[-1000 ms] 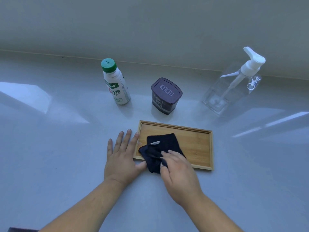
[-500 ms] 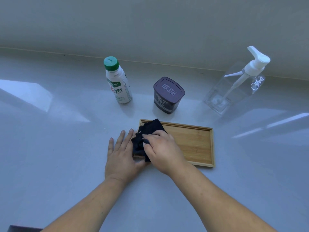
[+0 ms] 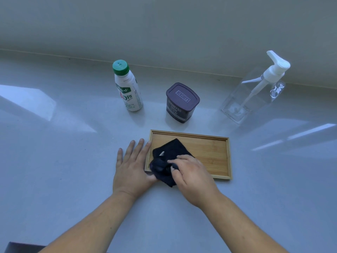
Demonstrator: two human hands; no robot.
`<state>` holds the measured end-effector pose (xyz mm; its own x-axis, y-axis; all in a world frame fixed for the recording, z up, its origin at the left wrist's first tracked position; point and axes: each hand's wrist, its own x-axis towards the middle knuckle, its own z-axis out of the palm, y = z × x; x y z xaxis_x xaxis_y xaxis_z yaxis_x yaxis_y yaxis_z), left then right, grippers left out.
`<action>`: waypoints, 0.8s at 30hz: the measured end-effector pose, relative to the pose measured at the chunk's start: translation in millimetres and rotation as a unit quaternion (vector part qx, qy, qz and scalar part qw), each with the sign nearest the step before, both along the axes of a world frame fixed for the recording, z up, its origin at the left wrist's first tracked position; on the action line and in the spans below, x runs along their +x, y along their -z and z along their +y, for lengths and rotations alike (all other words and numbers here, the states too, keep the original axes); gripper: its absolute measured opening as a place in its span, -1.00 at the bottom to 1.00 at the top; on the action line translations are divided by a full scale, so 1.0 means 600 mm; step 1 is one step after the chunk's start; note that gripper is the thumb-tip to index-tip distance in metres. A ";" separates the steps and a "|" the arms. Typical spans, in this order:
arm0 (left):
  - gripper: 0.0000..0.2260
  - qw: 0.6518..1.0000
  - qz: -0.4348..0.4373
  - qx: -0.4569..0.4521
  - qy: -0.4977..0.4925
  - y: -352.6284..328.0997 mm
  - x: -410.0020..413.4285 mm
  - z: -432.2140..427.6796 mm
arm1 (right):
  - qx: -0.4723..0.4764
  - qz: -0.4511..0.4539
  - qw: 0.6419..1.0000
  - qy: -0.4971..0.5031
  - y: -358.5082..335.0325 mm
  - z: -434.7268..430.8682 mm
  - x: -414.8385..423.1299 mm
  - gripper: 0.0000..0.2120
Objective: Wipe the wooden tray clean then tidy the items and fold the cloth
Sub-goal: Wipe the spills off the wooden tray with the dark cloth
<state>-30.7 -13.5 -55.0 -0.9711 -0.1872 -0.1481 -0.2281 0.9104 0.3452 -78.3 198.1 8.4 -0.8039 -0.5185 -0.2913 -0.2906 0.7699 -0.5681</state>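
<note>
A shallow wooden tray (image 3: 209,152) lies on the grey counter in front of me. A dark cloth (image 3: 170,152) is bunched over the tray's left part and hangs over its near rim. My right hand (image 3: 193,177) presses on the cloth's near side with fingers curled into it. My left hand (image 3: 132,165) lies flat on the counter, fingers spread, its side against the tray's left edge. Behind the tray stand a white bottle with a green cap (image 3: 127,86), a dark cocoa tub (image 3: 181,102) and a clear pump dispenser (image 3: 255,92).
A wall rises along the back of the grey counter (image 3: 63,161). A dark object (image 3: 23,247) shows at the bottom left corner. Bright light patches lie on the counter at left and right.
My right hand drew the cloth from the tray's far left corner back toward the near left edge. My left hand stayed flat beside the tray.
</note>
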 end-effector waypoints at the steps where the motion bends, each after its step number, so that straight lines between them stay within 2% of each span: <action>1: -0.13 1.000 0.005 -0.002 -0.002 0.000 0.000 0.001 | 0.013 0.004 1.000 0.016 -0.001 0.018 0.002 -0.44; 4: 0.01 1.000 0.009 0.007 -0.008 -0.005 0.001 0.003 | 0.056 0.040 0.994 0.087 -0.002 0.088 0.013 -0.41; 7: 0.06 1.000 0.002 0.006 -0.008 -0.009 0.001 0.004 | 0.093 0.062 0.978 0.179 -0.003 0.151 0.031 -0.37; 11: 0.07 1.000 -0.008 -0.008 -0.003 -0.011 0.001 0.005 | 0.069 0.045 0.970 0.230 0.001 0.122 0.050 -0.49; 19: 0.08 0.999 -0.017 -0.038 0.011 -0.002 0.001 0.006 | 0.011 0.029 0.983 0.180 0.018 -0.046 -0.003 -0.52; 24: -0.22 0.996 -0.045 -0.067 0.039 0.006 0.003 -0.002 | -0.010 0.018 0.999 0.029 0.025 -0.135 0.001 -0.50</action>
